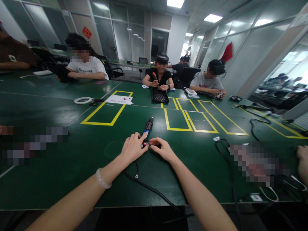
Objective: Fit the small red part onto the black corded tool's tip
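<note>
A dark electric screwdriver with a blue band lies on the green table, its narrow tip pointing away from me. My left hand is closed over its rear part, the thumb and fingertips on the body. Close beside the tool's rear end is my right hand, its thumb and forefinger slightly apart. Nothing shows between those fingers; whether they touch the tool is hard to tell. A black cable runs under my left wrist toward the table's near edge, and a thin lead with a small ring terminal hangs beside it.
Yellow tape rectangles mark the green table. A white sheet and a coiled white cable lie ahead to the left. Across the table, a person works behind a black tray. Black cables trail at right.
</note>
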`<move>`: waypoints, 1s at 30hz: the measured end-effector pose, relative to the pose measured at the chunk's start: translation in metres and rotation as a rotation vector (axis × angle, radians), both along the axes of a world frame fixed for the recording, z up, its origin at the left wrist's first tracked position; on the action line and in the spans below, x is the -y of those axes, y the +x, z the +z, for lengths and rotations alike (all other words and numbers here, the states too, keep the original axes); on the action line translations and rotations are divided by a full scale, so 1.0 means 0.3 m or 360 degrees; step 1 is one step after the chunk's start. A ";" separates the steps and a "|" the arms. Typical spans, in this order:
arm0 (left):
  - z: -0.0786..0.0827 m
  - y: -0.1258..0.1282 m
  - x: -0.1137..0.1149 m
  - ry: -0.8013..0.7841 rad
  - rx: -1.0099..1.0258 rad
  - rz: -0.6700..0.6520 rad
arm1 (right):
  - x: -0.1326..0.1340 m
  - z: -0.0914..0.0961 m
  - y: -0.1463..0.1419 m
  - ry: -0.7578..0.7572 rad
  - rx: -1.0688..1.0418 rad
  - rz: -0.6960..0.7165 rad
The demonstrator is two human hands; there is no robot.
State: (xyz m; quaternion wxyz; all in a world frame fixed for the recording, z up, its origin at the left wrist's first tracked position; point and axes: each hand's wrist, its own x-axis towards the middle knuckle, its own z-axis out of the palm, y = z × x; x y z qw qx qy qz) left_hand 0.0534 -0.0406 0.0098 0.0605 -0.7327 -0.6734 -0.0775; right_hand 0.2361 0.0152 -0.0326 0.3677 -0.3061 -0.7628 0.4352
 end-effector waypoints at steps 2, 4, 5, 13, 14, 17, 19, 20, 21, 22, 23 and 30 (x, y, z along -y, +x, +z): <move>0.005 -0.026 -0.005 -0.0002 -0.0006 0.0026 | -0.003 -0.002 0.002 0.0013 0.0022 -0.0005; 0.010 -0.061 -0.011 -0.0013 -0.0020 0.0070 | -0.005 -0.001 0.005 0.0003 0.0031 -0.0007; 0.013 -0.084 -0.015 -0.0024 -0.0028 0.0101 | -0.005 0.000 0.006 -0.0004 0.0035 -0.0010; 0.020 -0.353 -0.030 -0.0063 -0.0085 0.0358 | 0.003 0.008 0.004 -0.0023 0.0104 -0.0009; 0.020 -0.392 -0.027 -0.0057 -0.0085 0.0392 | 0.003 0.009 0.004 -0.0020 0.0112 -0.0011; 0.022 -0.505 -0.018 -0.0073 -0.0089 0.0504 | 0.006 0.011 0.003 0.0000 0.0146 -0.0019; 0.025 -0.575 -0.013 -0.0103 -0.0110 0.0570 | 0.008 0.013 0.002 0.0009 0.0168 -0.0025; 0.026 -0.606 -0.012 -0.0119 -0.0121 0.0600 | 0.009 0.014 0.002 0.0008 0.0176 -0.0027; 0.027 -0.635 -0.011 -0.0130 -0.0131 0.0631 | 0.009 0.014 0.002 0.0005 0.0182 -0.0027; 0.028 -0.661 -0.011 -0.0132 -0.0142 0.0661 | 0.010 0.015 0.003 -0.0001 0.0186 -0.0024; 0.028 -0.682 -0.010 -0.0118 -0.0155 0.0692 | 0.010 0.016 0.003 -0.0006 0.0190 -0.0021; 0.034 -0.685 0.022 0.0068 -0.0278 0.0757 | 0.009 0.019 0.005 0.0008 0.0223 0.0006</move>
